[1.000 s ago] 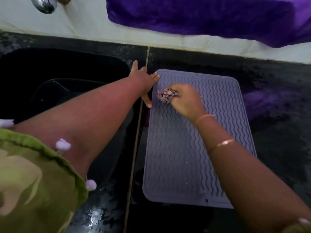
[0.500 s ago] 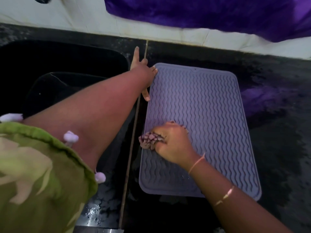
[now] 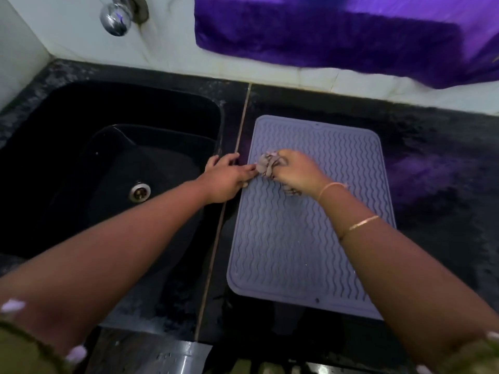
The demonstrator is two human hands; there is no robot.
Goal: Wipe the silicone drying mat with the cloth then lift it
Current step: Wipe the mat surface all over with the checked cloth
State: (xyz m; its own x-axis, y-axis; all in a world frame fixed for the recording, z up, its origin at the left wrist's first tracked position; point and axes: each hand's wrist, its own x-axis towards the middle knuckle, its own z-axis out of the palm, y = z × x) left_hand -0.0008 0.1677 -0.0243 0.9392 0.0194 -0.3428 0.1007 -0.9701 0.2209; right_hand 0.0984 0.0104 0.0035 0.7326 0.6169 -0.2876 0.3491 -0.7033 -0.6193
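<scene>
Here, a black sink (image 3: 67, 117) shows a metal drain (image 3: 139, 192); beside it, the silicone drying mat (image 3: 297, 252) lies flat on the counter (image 3: 432, 198). The left hand (image 3: 225, 179) rests loose-fingered on the mat's left edge. The right hand (image 3: 297, 170) clenches the bunched cloth (image 3: 266, 164) against the mat's upper left.

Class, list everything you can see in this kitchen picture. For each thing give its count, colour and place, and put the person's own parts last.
silicone drying mat: one, lavender, lying flat, centre right
cloth: one, pinkish-grey, crumpled, on the mat's far left part
sink: one, black, left
drain: one, metal, sink floor
tap: one, chrome, top left on the wall
hanging fabric: one, purple, on the wall beyond the mat
counter: one, black, under the mat
bangles: two, gold, right wrist
left hand: one, at the mat's left edge
right hand: one, holding the cloth
</scene>
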